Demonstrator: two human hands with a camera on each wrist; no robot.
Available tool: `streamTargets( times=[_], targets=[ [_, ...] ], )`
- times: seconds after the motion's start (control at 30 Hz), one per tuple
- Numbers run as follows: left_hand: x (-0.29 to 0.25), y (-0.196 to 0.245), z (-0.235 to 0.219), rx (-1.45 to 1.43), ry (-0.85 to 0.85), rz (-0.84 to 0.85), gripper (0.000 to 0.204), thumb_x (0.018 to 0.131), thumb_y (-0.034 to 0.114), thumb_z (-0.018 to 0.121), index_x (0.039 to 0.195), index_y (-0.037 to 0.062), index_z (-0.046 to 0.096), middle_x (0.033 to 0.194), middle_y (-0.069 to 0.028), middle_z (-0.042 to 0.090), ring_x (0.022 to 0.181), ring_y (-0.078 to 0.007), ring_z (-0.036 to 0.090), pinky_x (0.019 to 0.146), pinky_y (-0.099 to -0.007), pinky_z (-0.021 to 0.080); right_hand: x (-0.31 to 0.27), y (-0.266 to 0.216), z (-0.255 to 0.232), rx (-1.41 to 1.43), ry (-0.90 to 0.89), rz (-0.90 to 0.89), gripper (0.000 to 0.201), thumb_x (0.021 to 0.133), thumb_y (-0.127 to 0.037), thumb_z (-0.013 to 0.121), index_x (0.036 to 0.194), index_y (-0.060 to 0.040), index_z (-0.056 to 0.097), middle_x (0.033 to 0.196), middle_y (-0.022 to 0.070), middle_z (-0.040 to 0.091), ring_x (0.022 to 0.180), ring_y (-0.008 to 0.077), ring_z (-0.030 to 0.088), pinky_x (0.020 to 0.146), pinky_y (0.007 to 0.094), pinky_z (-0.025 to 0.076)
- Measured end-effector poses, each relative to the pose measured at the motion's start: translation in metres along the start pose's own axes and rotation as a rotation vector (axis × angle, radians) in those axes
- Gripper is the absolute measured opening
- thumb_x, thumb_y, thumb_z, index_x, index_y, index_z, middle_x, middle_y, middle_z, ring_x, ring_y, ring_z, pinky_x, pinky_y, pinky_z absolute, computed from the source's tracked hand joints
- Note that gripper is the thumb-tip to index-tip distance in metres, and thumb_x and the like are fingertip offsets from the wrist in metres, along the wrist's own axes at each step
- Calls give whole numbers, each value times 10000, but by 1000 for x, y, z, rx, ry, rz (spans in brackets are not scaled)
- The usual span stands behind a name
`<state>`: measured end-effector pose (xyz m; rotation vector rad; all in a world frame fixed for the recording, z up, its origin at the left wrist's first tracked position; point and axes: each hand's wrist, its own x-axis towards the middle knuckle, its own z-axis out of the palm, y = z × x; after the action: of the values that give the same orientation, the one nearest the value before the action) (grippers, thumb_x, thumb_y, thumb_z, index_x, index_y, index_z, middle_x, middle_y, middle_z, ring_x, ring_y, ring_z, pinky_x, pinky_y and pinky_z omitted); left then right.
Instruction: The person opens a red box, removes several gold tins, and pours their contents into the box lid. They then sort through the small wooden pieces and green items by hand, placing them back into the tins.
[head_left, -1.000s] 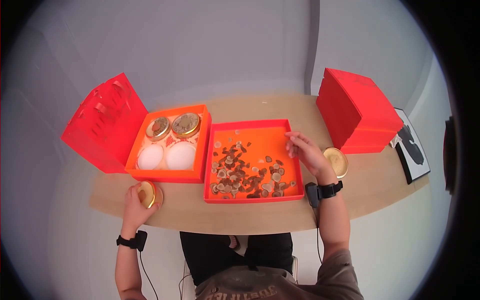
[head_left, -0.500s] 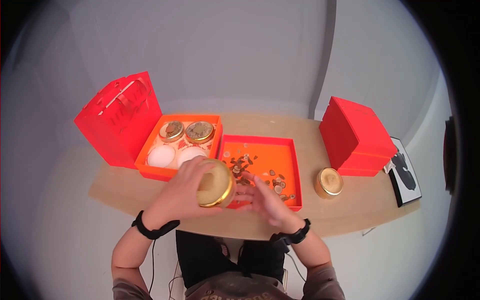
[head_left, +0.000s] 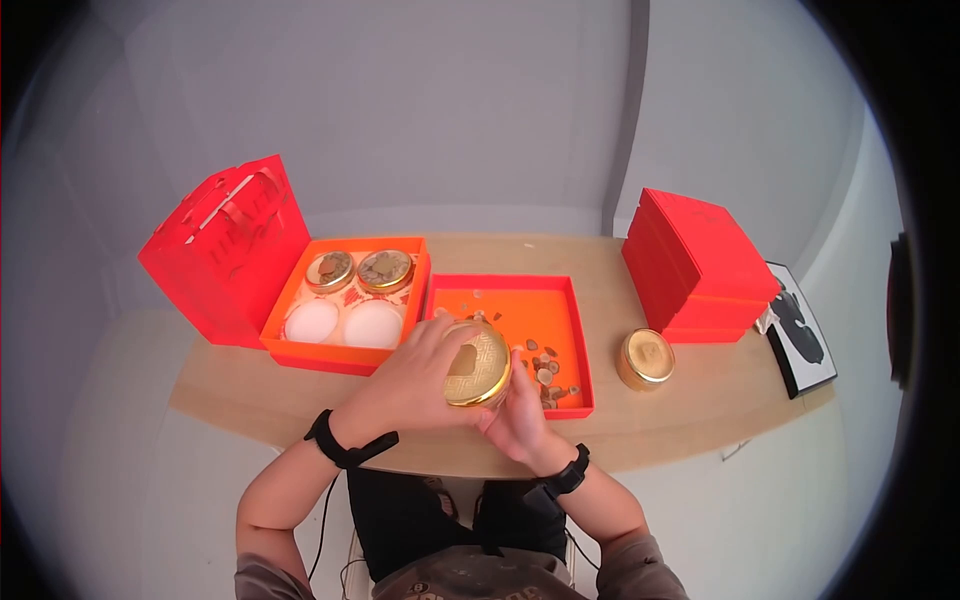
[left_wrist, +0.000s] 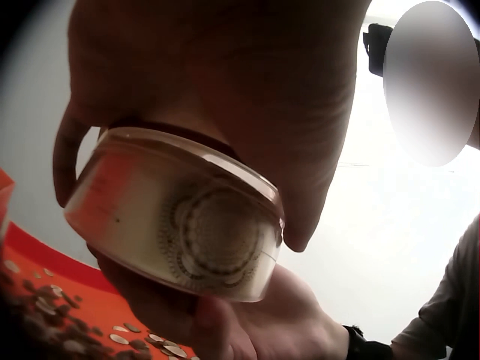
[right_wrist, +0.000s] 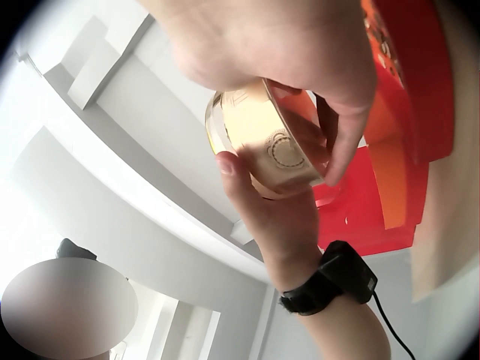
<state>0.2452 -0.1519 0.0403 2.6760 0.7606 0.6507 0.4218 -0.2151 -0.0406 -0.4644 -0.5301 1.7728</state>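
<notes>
Both hands hold a clear jar (head_left: 490, 372) with a gold lid above the near part of the shallow red tray (head_left: 515, 300), which is orange inside. My left hand (head_left: 408, 380) grips the jar by its lid, palm over the top, as the left wrist view shows. From the other side my right hand (head_left: 520, 420) curls its fingers round the jar's base. Pale contents and a round printed emblem show through the jar wall (left_wrist: 146, 206). Brown-edged dried slices (head_left: 544, 376) lie scattered in the tray, partly hidden by the hands.
Left of the tray stands an open box (head_left: 421, 315) with two filled jars (head_left: 385, 270) and two white round shapes (head_left: 373, 326). Behind it is a red bag (head_left: 230, 260). To the right are another gold-lidded jar (head_left: 646, 362), a red box (head_left: 695, 265) and a flat framed item (head_left: 800, 335).
The left hand has carried the jar from the table's left front to over the tray. My right hand has come in from the tray's right side and now holds the jar too.
</notes>
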Motion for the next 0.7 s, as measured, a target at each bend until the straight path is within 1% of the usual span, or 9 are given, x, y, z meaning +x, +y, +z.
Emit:
streamTargets(
  times=[0.1, 0.33, 0.43, 0.5, 0.53, 0.57, 0.63, 0.67, 0.7],
  targets=[
    [5, 3, -4, -97, -22, -21, 976, 678, 413, 912, 1461, 71, 441, 1486, -241, 428, 1410, -431, 406, 1157, -497, 370, 1, 1, -6, 15, 2, -15, 629, 1098, -582, 243, 1538, -154, 379, 1510, 71, 503, 1366, 240, 524, 1025, 438, 521],
    [3, -8, -4, -186, 56, -101, 1017, 700, 361, 904, 1506, 46, 371, 1514, -194, 426, 1431, -382, 400, 1179, -475, 353, -2, -5, -4, -51, -71, -47, 752, 1061, -656, 150, 1598, -152, 300, 1573, 125, 441, 1401, 328, 501, 1105, 555, 470],
    [-10, -29, -5, -394, 180, -75, 963, 794, 332, 843, 1548, 69, 304, 1570, -174, 383, 1472, -355, 375, 1186, -492, 353, -6, -10, -3, -38, -56, -39, 771, 1050, -677, 156, 1603, -157, 292, 1580, 130, 435, 1395, 345, 506, 1074, 562, 492],
    [-24, -37, -5, -897, 356, -54, 892, 900, 356, 769, 1580, 101, 252, 1622, -170, 328, 1501, -354, 353, 1179, -520, 362, -10, -14, -7, -16, -35, -28, 782, 1043, -689, 164, 1606, -160, 289, 1582, 133, 434, 1388, 354, 513, 1045, 560, 516],
    [-34, -37, -5, -996, 387, -108, 849, 984, 593, 584, 1600, 130, 225, 1617, -193, 347, 1500, -380, 357, 1151, -568, 381, -13, -17, -12, -65, -60, -40, 789, 1038, -699, 191, 1605, -159, 290, 1578, 136, 441, 1380, 359, 521, 1008, 554, 540],
    [-44, -34, -10, -992, 385, -111, 849, 984, 593, 584, 1600, 130, 225, 1617, -193, 347, 1500, -380, 357, 1151, -568, 381, -16, -20, -16, -114, -86, -54, 797, 1033, -708, 218, 1605, -158, 290, 1573, 139, 449, 1372, 364, 529, 970, 548, 564],
    [-66, -32, -18, -1528, 422, -320, 916, 966, 784, 370, 1603, 142, 229, 1591, -209, 396, 1485, -409, 370, 1150, -609, 364, -21, -23, -20, -129, -63, -58, 795, 1030, -708, 252, 1601, -156, 296, 1562, 143, 462, 1361, 365, 540, 936, 537, 580],
    [-73, -32, -18, -1539, 477, -465, 974, 945, 842, 224, 1584, 108, 279, 1558, -232, 436, 1472, -420, 384, 1149, -652, 342, -24, -25, -21, -150, -40, -61, 794, 1027, -707, 286, 1597, -154, 302, 1550, 148, 476, 1350, 366, 550, 902, 527, 596],
    [-85, -38, -16, -1537, 480, -473, 974, 945, 842, 224, 1584, 108, 279, 1558, -232, 436, 1472, -420, 384, 1149, -652, 342, -27, -27, -21, -145, -41, -55, 794, 1027, -707, 286, 1597, -154, 302, 1550, 148, 476, 1350, 366, 550, 902, 527, 596]
  ],
)
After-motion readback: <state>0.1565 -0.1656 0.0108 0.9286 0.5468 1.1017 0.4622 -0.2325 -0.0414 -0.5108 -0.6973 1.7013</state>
